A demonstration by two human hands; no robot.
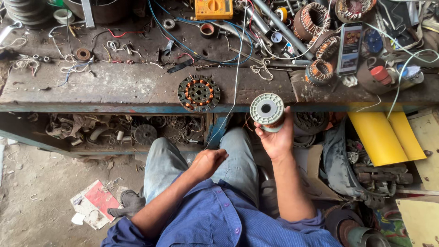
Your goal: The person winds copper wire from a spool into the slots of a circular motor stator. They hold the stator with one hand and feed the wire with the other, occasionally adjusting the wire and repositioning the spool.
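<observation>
Blue shirt sleeves (pixel 219 219) and denim knees fill the near edge of the view, the person seated before a worn wooden bench (pixel 114 87). Their right hand (pixel 276 139) is raised just below the bench edge, fingers wrapped around a pale wire spool (pixel 267 110) turned end-on — a hold that would let the reel spin freely. Their left hand (pixel 208 162) is curled shut over the lap, seemingly pinching a thin wire (pixel 235 82) that runs up across the bench; whether it truly grips the strand is too fine to tell. On the bench, close ahead, lies a round stator (pixel 199 93) with copper windings — flat, within easy reach. A phone (pixel 350 48) leans among coils to the right.
</observation>
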